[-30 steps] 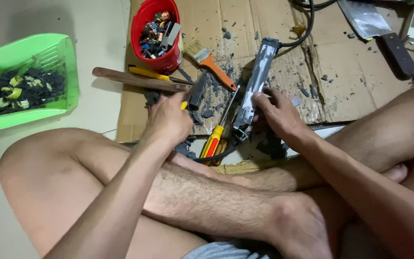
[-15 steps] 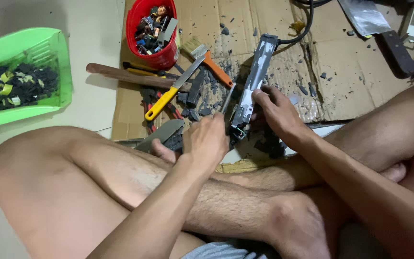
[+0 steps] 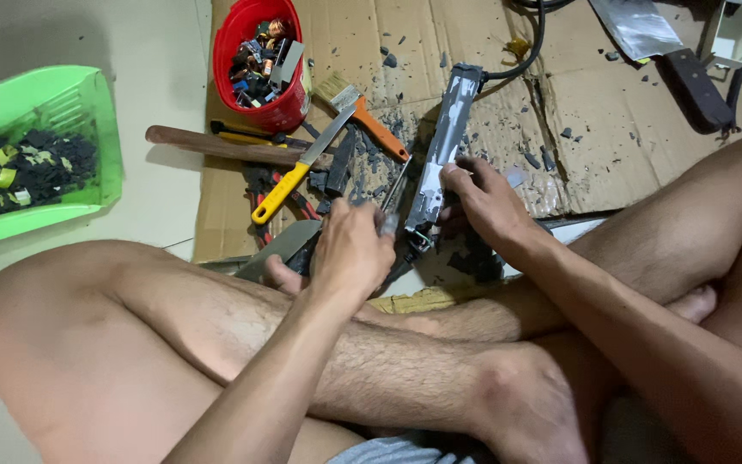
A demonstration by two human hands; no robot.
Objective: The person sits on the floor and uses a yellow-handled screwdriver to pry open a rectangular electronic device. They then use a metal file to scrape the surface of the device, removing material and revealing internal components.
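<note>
I sit cross-legged on the floor over a sheet of cardboard [image 3: 491, 77]. My right hand [image 3: 484, 204] grips the near end of a long grey metal device [image 3: 442, 142] that lies on the cardboard with a black cable [image 3: 532, 47] at its far end. My left hand [image 3: 352, 249] is closed around a thin metal tool [image 3: 398, 182], whose tip rests against the device's left side. A yellow-handled knife [image 3: 295, 174] lies loose just left of my left hand.
A red bucket [image 3: 232, 51] of small parts stands at the back. A green basket [image 3: 88, 103] of dark scraps sits far left. An orange-handled paintbrush [image 3: 369, 120], a wooden stick [image 3: 216, 144], red-handled pliers [image 3: 278, 196] and a cleaver [image 3: 689, 77] lie around.
My left hand put down the yellow-handled knife on the cardboard, drew back toward my leg, and now holds a thin metal tool against the device. My right hand stayed on the device.
</note>
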